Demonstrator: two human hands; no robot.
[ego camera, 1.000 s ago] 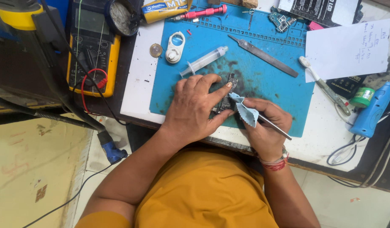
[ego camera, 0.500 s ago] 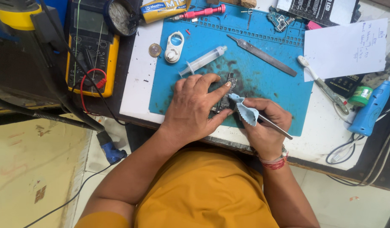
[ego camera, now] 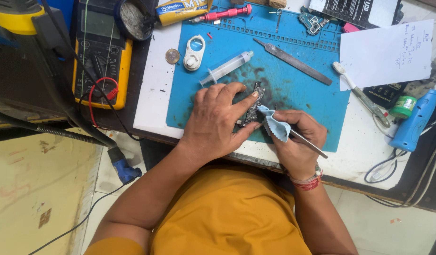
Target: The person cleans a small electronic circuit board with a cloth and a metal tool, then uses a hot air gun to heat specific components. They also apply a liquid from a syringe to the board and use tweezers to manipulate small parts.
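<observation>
Barely anything's moved since a second ago: your left hand [ego camera: 218, 120] stays spread flat, pinning the narrow circuit board [ego camera: 254, 105] to the blue mat [ego camera: 293, 89], while your right hand [ego camera: 296, 139] keeps pinching tweezers [ego camera: 308, 143] wrapped in a blue cloth [ego camera: 274, 125] against it, so you're mid-wipe.

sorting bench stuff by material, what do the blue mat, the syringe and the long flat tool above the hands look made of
Blue mat: looks like matte silicone or rubber, with moulded ridges along its top edge and dark stains.
Syringe: clear plastic, since the barrel is see-through.
Flat tool: apparently bare metal, dull grey with a faint sheen, possibly a file.
</observation>
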